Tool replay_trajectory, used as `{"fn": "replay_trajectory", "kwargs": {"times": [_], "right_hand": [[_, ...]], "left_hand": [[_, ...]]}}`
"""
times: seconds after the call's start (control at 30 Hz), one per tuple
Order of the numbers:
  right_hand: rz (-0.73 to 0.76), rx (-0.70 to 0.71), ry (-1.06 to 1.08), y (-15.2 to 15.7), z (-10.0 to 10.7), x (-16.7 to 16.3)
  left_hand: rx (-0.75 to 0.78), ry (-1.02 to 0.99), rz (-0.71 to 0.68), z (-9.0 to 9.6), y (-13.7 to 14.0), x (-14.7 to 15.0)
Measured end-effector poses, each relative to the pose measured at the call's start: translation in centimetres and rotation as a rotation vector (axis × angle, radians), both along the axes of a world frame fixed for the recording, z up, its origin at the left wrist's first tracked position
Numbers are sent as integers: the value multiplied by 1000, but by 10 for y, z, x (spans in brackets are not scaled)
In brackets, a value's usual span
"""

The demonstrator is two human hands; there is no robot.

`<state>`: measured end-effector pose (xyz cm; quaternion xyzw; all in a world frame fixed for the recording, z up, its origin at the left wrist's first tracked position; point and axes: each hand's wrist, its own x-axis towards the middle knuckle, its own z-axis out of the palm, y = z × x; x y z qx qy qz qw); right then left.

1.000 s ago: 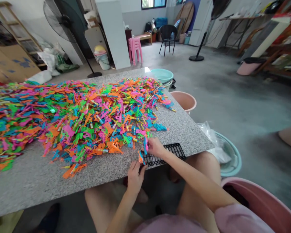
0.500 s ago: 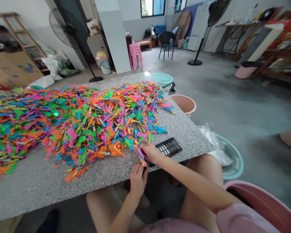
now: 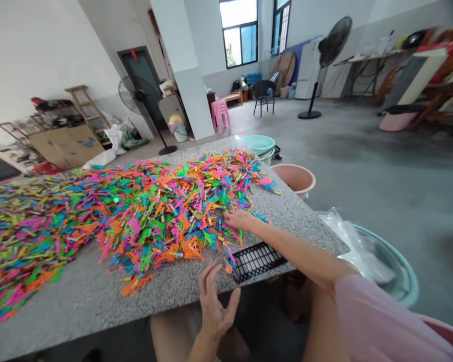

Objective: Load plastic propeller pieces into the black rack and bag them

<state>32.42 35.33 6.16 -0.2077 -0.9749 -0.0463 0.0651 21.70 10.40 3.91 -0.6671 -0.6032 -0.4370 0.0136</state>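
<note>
My left hand (image 3: 216, 306) is open just off the table's front edge, thumb and fingers spread, holding nothing. Close to its fingertips, a few small plastic toy guns (image 3: 230, 262) in orange, pink and blue lie at the left end of a black grid basket (image 3: 262, 260). My right hand (image 3: 240, 220) reaches past that basket into the near right side of a large pile of toy guns (image 3: 166, 211). Its fingers are drawn together at the pile, and what they pinch cannot be made out. The pile mixes green, orange, pink and blue pieces, many with yellow-banded tubes.
The speckled stone table (image 3: 83, 306) ends close to my knees. Along its right side on the floor stand a turquoise basin (image 3: 258, 143), a peach basin (image 3: 296, 178) and a basin holding clear plastic bags (image 3: 366, 251). A standing fan (image 3: 136, 95) is beyond the far edge.
My right hand has left the toy guns by the basket and moved away from me into the pile. My left hand has let go and spread its fingers. The view has tilted up.
</note>
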Motion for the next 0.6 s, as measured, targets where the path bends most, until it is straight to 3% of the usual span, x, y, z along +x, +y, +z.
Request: {"fn": "replay_trajectory", "kwargs": {"times": [0.1,0.2,0.27,0.33,0.47,0.53,0.6], "right_hand": [[63,-27,36,8,-9,6],[-66,-139,237,2,-16,31],[-206,-304,404,-13,-20,48],[-308,-578,599,-38,-25,58],[-293,-1149,909,-98,-33,56],[-293,-1256,959,-121,-36,55],[-383,-1211,960,-137,-39,57]], "left_hand": [[3,140,-107,18,16,4],[30,117,-102,21,33,5],[36,101,-92,20,39,3],[16,102,-88,22,41,0],[-50,152,-117,33,41,-6],[-77,193,-136,38,41,-6],[-95,214,-134,39,40,-6]]}}
